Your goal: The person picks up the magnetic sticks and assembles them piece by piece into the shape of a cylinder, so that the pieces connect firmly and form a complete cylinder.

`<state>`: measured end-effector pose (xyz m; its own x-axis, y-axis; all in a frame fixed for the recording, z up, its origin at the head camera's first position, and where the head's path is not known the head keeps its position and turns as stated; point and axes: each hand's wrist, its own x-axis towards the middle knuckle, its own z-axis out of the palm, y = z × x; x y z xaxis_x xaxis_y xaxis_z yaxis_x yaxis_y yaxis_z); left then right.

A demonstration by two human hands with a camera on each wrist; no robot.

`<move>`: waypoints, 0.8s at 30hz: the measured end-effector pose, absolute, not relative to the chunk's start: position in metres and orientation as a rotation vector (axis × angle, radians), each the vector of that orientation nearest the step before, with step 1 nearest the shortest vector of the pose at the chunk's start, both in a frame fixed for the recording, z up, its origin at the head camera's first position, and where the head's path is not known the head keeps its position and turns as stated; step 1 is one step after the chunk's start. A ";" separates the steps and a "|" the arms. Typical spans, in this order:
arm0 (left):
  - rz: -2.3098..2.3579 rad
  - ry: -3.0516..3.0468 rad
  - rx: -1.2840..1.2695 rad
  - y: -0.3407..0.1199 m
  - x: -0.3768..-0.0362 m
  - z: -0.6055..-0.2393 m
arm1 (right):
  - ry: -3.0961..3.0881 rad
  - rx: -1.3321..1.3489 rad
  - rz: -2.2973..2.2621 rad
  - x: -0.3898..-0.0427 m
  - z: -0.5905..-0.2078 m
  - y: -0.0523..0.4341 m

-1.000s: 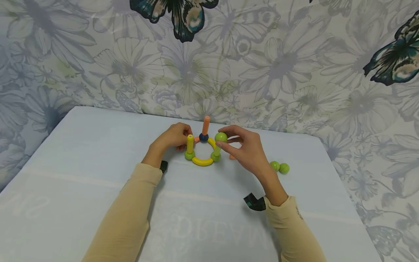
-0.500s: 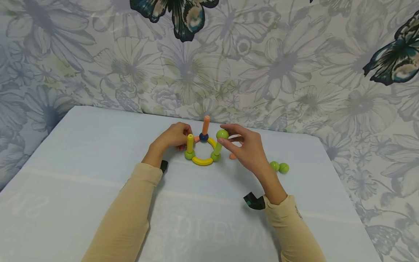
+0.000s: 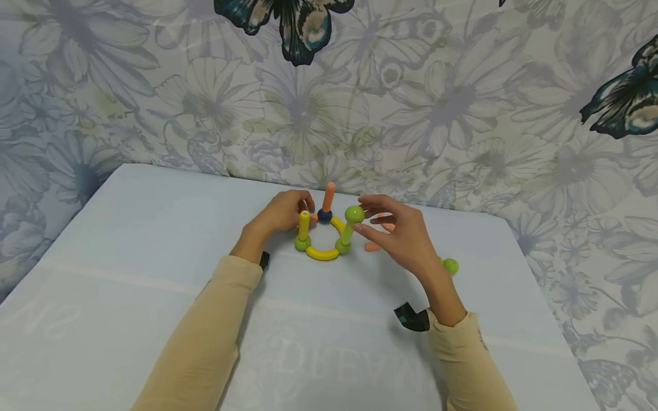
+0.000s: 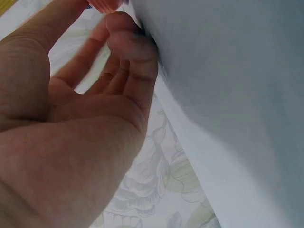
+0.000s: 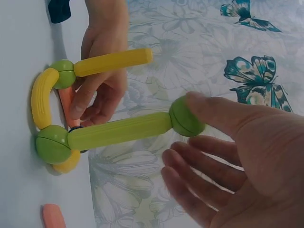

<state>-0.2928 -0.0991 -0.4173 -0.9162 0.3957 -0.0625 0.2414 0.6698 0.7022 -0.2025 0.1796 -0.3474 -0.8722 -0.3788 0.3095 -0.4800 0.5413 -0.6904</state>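
Observation:
A ring of magnetic-style rods and balls stands on the table. Yellow curved rods (image 3: 323, 254) join green balls (image 3: 302, 243) and a dark blue ball (image 3: 325, 216). An orange rod (image 3: 329, 198), a yellow rod (image 3: 304, 226) and a green rod (image 5: 121, 130) rise from the balls. At the ring's far left, my left hand (image 3: 287, 210) pinches an orange rod (image 4: 105, 4) between thumb and fingers. A green ball (image 5: 185, 116) tops the green rod. My right hand (image 3: 394, 228) is beside that ball, thumb touching or nearly touching it, fingers apart from it.
Loose orange rods (image 3: 372, 246) lie beneath the right hand. A green ball (image 3: 450, 266) lies right of the right wrist, with another mostly hidden behind the wrist. The white table (image 3: 128, 240) meets the floral wall cloth (image 3: 185, 103) at its back edge.
The right hand shifts right from the top green ball, its fingers loosening around it. The ball stays on the green rod. The left hand keeps its place at the ring; the whole view shifts slightly.

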 end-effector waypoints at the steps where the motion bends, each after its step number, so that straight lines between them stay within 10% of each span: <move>1: 1.079 2.682 0.544 -0.098 -0.293 -0.417 | -2.687 0.730 1.237 -0.203 -0.348 0.180; 24: 1.039 2.657 0.574 -0.095 -0.297 -0.416 | -2.960 0.468 1.161 -0.217 -0.413 0.155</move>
<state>-0.2975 -0.0945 -0.4165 -0.8965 0.4374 -0.0703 0.2736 0.6715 0.6887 -0.2173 0.1552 -0.4129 -0.9551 -0.2938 0.0387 -0.2417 0.6970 -0.6751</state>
